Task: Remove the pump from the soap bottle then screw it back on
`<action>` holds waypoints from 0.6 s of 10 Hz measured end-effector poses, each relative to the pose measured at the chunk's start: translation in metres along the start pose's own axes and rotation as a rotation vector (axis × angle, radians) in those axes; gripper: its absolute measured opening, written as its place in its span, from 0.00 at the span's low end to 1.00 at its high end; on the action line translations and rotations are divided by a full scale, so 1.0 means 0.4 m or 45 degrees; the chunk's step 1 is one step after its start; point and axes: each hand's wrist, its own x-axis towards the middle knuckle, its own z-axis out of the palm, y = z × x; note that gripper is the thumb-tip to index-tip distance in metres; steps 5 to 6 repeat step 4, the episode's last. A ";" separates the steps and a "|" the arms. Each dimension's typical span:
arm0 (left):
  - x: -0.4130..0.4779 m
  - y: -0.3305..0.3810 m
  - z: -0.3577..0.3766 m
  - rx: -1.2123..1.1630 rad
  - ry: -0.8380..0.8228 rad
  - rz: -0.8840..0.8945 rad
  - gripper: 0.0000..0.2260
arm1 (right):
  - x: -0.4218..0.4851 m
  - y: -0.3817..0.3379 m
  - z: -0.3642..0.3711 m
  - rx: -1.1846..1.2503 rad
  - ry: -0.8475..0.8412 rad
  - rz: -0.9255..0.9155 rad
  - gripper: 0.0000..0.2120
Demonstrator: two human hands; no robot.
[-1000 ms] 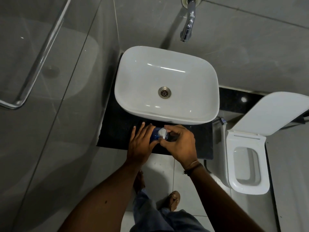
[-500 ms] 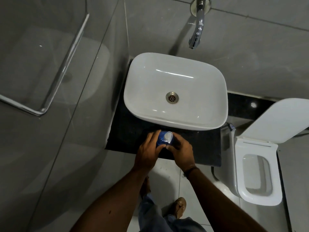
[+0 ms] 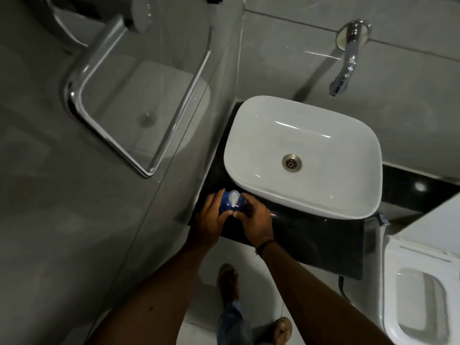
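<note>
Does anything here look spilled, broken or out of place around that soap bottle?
Nothing stands out. The blue soap bottle stands on the dark counter by the basin, its white pump on top, with the left hand and right hand around it. No spill shows.

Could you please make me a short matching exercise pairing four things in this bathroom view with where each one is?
Things:
1. soap bottle
2. faucet
3. drain
4. toilet

Places:
A. at the picture's right edge
B. between both hands on the dark counter
C. on the wall above the basin
D. in the middle of the white basin

Pairs: 1-B, 2-C, 3-D, 4-A
</note>
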 end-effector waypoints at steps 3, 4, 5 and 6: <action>0.000 -0.017 0.009 0.005 0.014 -0.051 0.37 | 0.016 0.027 0.020 -0.037 -0.003 -0.014 0.29; -0.004 -0.016 0.012 -0.058 -0.016 -0.093 0.35 | 0.019 0.033 0.025 0.027 -0.034 -0.034 0.36; -0.004 -0.016 0.012 -0.058 -0.016 -0.093 0.35 | 0.019 0.033 0.025 0.027 -0.034 -0.034 0.36; -0.004 -0.016 0.012 -0.058 -0.016 -0.093 0.35 | 0.019 0.033 0.025 0.027 -0.034 -0.034 0.36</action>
